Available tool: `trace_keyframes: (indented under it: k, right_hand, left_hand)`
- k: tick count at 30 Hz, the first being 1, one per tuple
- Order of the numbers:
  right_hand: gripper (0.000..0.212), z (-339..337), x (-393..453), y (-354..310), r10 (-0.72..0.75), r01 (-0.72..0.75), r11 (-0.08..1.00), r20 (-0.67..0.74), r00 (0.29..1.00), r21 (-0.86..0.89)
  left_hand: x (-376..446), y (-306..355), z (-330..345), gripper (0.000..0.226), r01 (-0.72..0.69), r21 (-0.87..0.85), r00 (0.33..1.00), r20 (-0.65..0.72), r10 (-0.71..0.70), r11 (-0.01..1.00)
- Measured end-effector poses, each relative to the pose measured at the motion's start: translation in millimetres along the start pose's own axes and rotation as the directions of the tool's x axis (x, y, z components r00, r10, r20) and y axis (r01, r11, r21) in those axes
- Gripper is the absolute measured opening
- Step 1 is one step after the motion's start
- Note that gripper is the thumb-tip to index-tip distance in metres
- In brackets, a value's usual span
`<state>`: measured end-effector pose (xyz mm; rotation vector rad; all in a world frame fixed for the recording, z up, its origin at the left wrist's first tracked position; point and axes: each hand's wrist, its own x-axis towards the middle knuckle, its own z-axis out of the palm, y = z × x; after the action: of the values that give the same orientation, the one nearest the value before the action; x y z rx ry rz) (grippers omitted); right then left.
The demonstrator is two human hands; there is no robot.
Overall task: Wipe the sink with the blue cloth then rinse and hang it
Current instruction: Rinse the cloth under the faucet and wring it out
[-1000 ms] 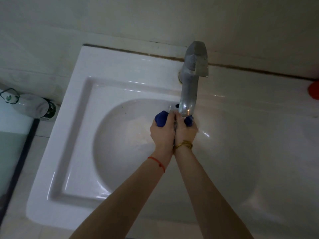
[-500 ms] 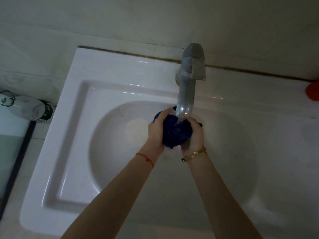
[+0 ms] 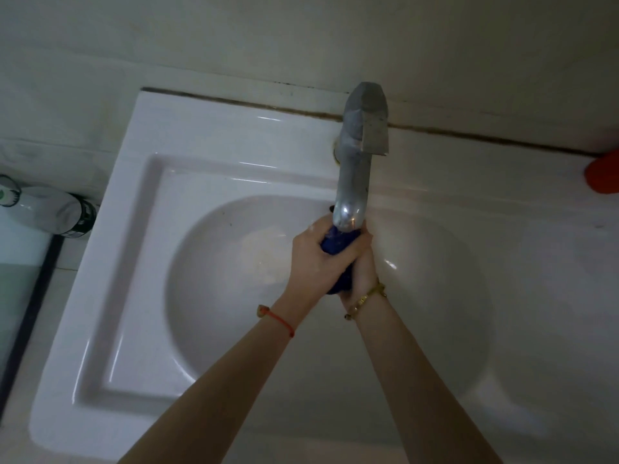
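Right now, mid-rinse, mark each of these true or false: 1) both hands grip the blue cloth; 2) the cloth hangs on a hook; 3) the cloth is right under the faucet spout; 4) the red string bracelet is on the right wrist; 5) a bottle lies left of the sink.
1) True: the left hand and the right hand both clasp the bunched blue cloth.
2) False: it is held over the sink basin.
3) True: it sits just below the faucet spout.
4) False: the red string bracelet is on the left wrist; the right has a gold bracelet.
5) True: the bottle lies there.
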<state>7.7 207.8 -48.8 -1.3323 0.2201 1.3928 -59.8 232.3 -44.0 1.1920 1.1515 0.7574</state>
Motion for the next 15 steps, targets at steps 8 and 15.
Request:
trace_keyframes:
  k: [8,15]
  right_hand:
    - [0.022,19.6,16.7,3.2,-0.176,0.073,0.937,-0.278,0.944,-0.343]
    - [0.043,17.4,10.9,-2.5,-0.255,0.168,0.945,-0.312,0.915,-0.28]
  left_hand:
    - [11.0,4.5,5.7,0.036,-0.046,-0.059,0.969,-0.244,0.03,0.997]
    - [19.9,12.3,11.6,0.049,0.108,-0.261,0.935,-0.302,-0.187,0.959]
